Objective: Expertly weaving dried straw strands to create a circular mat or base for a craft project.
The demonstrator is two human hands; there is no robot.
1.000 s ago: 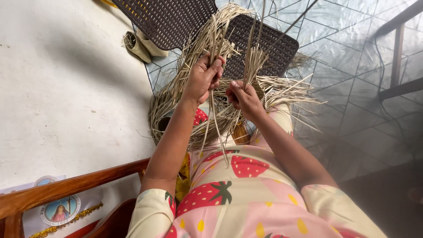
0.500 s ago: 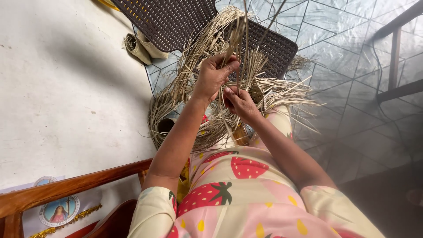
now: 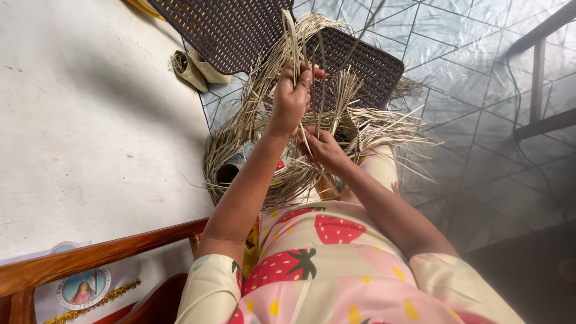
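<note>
Left hand (image 3: 290, 99): raised, fist closed round upright straw strips (image 3: 292, 42).
Right hand (image 3: 324, 147): lower, just below left hand, fingers pinching strips at woven straw piece (image 3: 252, 129).
Beyond hands: dark mesh mats (image 3: 240, 30) on tiled floor (image 3: 468, 90).

Pale dry straw strands (image 3: 288, 45) held upright; loose bundle (image 3: 252, 150) coiled beneath.
</note>
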